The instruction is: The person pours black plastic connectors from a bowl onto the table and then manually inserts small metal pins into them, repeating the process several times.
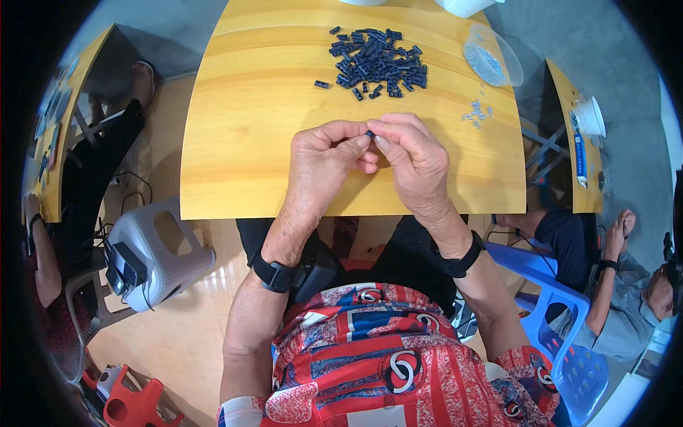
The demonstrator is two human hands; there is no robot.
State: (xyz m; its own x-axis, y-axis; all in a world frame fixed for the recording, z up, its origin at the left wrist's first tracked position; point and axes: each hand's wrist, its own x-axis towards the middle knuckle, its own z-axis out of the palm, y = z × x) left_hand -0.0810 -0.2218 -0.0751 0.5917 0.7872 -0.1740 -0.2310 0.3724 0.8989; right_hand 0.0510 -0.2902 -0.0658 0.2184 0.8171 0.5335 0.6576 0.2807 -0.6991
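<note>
Over the near part of the wooden table (pixel 242 142), my left hand (pixel 324 153) and my right hand (pixel 416 153) meet fingertip to fingertip. Pinched between them is a small black plastic part (pixel 370 133), mostly covered by the fingers. Beyond the hands lies a heap of small black plastic parts (pixel 380 60), with one loose piece (pixel 322 84) apart on its left. Right of my right hand, a few tiny silvery pieces (pixel 477 112) are scattered on the wood. Farther back, a clear plastic tub (pixel 506 60) on its side holds many more of them.
White containers (pixel 466 6) stand at the table's far edge. A grey plastic stool (pixel 160 245) is at my left, a blue plastic chair (pixel 562 313) at my right. People sit at side tables on both sides; the right table (pixel 580 142) bears a white bucket (pixel 590 117).
</note>
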